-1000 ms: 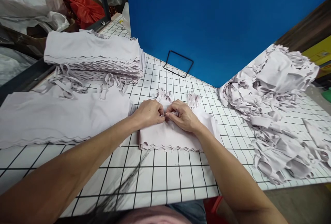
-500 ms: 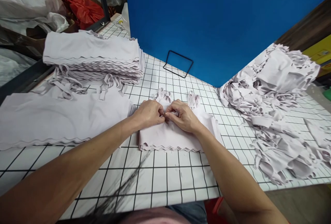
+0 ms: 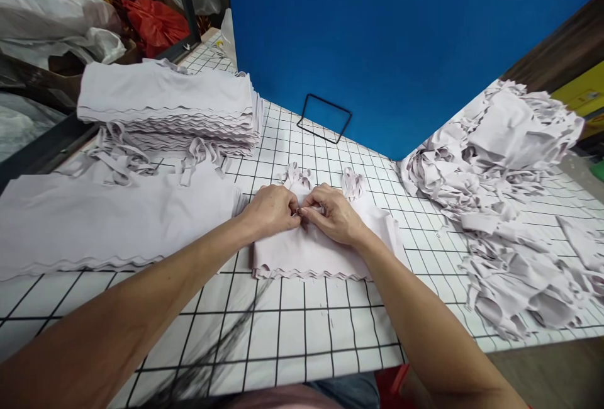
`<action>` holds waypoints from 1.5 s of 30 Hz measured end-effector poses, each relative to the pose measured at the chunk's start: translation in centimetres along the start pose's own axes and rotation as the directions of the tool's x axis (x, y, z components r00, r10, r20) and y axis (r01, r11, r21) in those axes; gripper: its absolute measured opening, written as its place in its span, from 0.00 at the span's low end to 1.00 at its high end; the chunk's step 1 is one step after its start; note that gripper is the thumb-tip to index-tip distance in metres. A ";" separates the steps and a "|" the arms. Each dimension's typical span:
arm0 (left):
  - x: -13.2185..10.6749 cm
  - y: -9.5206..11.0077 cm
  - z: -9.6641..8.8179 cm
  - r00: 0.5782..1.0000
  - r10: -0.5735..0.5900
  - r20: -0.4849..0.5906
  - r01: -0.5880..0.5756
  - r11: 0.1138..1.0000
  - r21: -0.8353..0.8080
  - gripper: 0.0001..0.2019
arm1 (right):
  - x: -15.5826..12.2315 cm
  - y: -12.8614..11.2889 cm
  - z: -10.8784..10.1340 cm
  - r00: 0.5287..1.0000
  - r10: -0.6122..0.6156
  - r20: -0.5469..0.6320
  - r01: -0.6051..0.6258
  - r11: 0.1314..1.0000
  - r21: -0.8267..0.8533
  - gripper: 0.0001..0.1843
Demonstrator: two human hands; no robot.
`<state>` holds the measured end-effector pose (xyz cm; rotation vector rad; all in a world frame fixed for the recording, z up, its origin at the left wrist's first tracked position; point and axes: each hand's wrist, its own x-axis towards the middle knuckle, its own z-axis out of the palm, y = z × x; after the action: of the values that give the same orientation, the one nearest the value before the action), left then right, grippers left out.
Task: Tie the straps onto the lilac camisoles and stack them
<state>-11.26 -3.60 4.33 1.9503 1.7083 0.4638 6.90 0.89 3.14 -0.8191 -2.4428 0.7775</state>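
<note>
A pale lilac garment with a scalloped hem and thin straps lies flat on the white gridded table in front of me. My left hand and my right hand meet at its middle, fingertips pinched together on the fabric near the top edge. Whatever small part sits between the fingers is hidden. The straps curl just beyond my knuckles.
A neat stack of folded lilac garments stands at the far left, and a flat layer of the same cloth lies nearer. A loose heap of garments fills the right side. A black wire frame sits by the blue wall.
Both hands stay pinched on the garment at the same spot. Only the view has shifted very slightly.
</note>
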 end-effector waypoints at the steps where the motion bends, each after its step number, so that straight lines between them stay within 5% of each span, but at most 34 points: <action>1: 0.0 0.0 0.0 1.000 0.001 0.000 -0.001 1.000 -0.003 0.07 | 0.0 0.0 0.0 1.000 0.000 0.008 0.000 1.000 -0.003 0.05; 14: 0.1 0.0 0.0 1.000 -0.011 0.019 0.012 1.000 -0.017 0.05 | -0.2 -0.7 -0.4 0.997 -0.052 0.053 0.061 0.981 -0.185 0.04; 22: 0.2 0.0 -0.1 0.999 0.016 0.039 -0.016 1.000 -0.018 0.07 | -0.2 -1.2 -0.7 0.977 -0.159 0.144 0.206 0.885 -0.418 0.12; 30: 0.2 -1.0 0.5 0.998 0.055 0.003 -0.055 0.995 -0.078 0.08 | -0.1 -0.7 -1.8 0.968 -0.124 0.217 0.216 0.853 -0.475 0.15; 33: 0.1 -1.0 0.5 0.999 0.033 -0.016 -0.034 0.996 -0.083 0.07 | -0.4 0.0 -2.6 0.986 -0.098 0.135 0.145 0.905 -0.399 0.12; 37: 0.0 -0.7 0.5 0.997 0.038 -0.070 -0.042 0.997 -0.063 0.06 | -0.4 0.2 -2.4 1.000 0.000 -0.018 -0.001 0.999 -0.052 0.07; 40: -0.2 -0.5 0.7 0.986 0.093 -0.141 -0.097 0.995 -0.017 0.06 | -0.5 -0.1 -1.8 0.999 0.049 -0.017 -0.046 0.989 0.138 0.06; 45: -1.2 -0.6 1.3 0.968 0.223 -0.115 -0.218 0.974 0.055 0.06 | -1.8 -0.2 -1.1 0.997 0.082 -0.008 -0.079 0.979 0.189 0.06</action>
<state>-11.26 -4.94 3.00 2.1952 1.5891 0.6426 8.77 0.01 3.66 -0.8510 -2.2913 1.0110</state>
